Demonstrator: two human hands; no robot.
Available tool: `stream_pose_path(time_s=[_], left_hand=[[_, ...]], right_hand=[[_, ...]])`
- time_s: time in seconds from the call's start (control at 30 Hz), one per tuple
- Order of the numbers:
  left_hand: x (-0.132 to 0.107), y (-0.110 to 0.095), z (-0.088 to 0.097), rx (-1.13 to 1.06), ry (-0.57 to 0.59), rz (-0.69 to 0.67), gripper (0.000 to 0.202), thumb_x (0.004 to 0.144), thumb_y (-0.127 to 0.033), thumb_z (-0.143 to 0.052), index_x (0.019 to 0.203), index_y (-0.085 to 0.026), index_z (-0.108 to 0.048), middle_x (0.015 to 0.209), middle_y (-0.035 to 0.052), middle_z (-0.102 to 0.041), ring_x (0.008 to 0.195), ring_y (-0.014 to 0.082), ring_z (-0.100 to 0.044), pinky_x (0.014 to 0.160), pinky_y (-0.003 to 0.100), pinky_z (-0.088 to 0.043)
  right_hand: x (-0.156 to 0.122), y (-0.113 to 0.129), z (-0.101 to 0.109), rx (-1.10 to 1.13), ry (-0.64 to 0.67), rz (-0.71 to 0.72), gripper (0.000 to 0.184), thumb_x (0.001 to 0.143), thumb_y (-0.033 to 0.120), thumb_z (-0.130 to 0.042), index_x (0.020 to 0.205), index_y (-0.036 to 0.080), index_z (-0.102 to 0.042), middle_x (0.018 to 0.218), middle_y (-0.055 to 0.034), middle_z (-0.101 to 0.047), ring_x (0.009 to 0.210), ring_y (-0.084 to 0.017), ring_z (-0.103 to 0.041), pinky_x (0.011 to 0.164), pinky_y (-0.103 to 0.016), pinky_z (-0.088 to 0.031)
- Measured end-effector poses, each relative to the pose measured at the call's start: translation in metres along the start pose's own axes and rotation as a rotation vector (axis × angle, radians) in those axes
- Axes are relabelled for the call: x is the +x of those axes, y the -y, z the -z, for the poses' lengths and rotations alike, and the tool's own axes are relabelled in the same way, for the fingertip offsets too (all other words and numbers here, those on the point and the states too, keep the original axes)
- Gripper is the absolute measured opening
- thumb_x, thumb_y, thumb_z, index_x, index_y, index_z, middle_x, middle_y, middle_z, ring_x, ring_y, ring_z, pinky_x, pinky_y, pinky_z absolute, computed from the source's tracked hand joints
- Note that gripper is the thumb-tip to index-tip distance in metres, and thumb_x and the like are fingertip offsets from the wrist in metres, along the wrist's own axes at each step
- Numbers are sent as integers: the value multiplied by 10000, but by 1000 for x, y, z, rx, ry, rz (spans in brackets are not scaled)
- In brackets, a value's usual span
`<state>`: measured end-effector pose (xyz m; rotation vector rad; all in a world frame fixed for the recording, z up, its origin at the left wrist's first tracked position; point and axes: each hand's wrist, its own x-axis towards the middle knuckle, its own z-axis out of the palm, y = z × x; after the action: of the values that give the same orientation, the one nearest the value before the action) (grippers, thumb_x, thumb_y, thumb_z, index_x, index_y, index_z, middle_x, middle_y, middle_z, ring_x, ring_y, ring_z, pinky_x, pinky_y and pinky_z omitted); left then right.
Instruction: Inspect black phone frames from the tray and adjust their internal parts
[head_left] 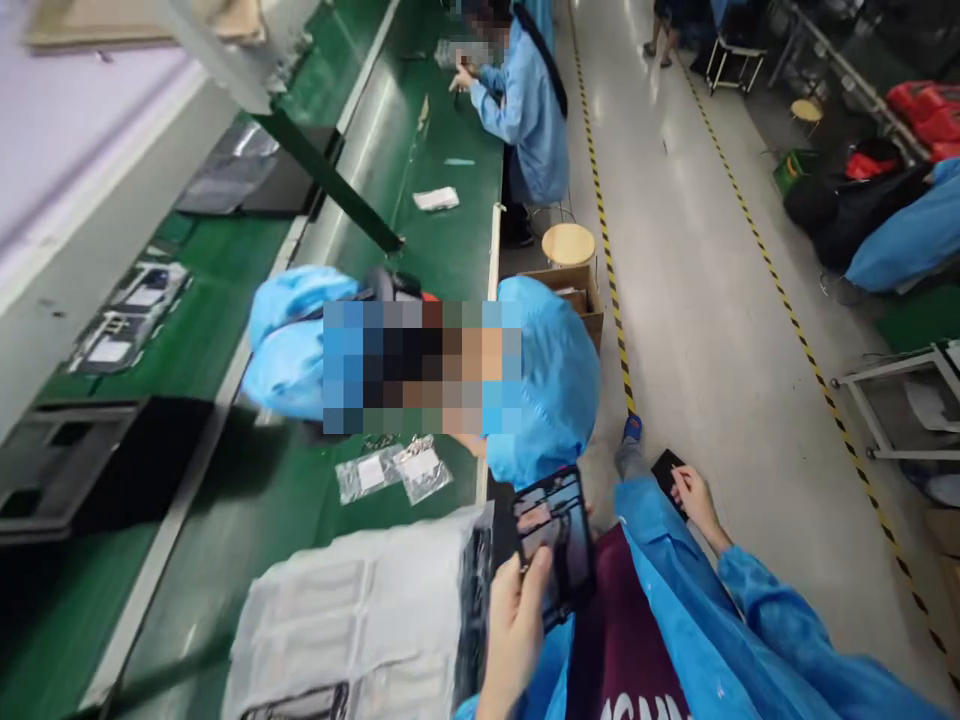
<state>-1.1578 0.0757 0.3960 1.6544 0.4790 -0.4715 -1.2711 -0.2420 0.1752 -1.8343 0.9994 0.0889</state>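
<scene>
My left hand point(516, 625) is closed around the lower edge of a black rectangular frame part point(556, 540) and holds it upright in front of my chest. My right hand point(694, 497) is stretched out to the right over the floor. Its fingers are pinched on a small flat black piece point(667, 468). Just left of my left hand, a stack of parts in white plastic wrap point(360, 620) lies on the green bench point(247, 500).
A co-worker in a blue coat and cap point(547, 380) bends over the bench right ahead. Two small clear bags point(394, 470) lie beside them. Another person in blue point(529, 110) works farther along. There are black trays point(90, 470) at left, and a round stool point(568, 243) and a cardboard box point(581, 290) in the aisle.
</scene>
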Motion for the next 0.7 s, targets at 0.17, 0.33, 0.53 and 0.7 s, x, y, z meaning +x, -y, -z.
stream_pose_path(time_s=[0.17, 0.33, 0.53, 0.7], left_hand=[[69, -37, -132, 14, 225, 2, 677, 742, -789, -797, 1006, -168, -853, 1099, 133, -816, 1136, 356, -715, 1017, 398, -587], [158, -108, -270, -321, 399, 70, 718, 828, -817, -710, 1049, -149, -856, 993, 146, -824, 1026, 358, -758, 852, 396, -628], [261, -196, -365, -394, 290, -6, 694, 795, -821, -740, 972, -161, -868, 998, 121, -834, 1189, 410, -726, 1124, 497, -539], [341, -241, -401, -457, -30, 37, 658, 729, -797, -801, 970, -187, -863, 1095, 125, -832, 1371, 470, -621, 1226, 550, -465]], right_hand=[[84, 7, 69, 159, -152, -123, 843, 597, 1041, -520, 809, 228, -583, 677, -119, -689, 552, -289, -690, 405, -308, -487], [262, 87, 122, 169, -47, 4, 787, 564, 977, -643, 769, 218, -644, 797, -179, -739, 773, -403, -782, 519, -411, -630], [470, 268, 110, 101, 256, 368, 610, 830, 772, -696, 1010, 190, -719, 913, -104, -742, 796, -282, -744, 649, -340, -630], [592, 389, 32, 61, 467, 580, 517, 943, 694, -637, 1132, 212, -643, 877, -47, -708, 709, -232, -733, 619, -310, -612]])
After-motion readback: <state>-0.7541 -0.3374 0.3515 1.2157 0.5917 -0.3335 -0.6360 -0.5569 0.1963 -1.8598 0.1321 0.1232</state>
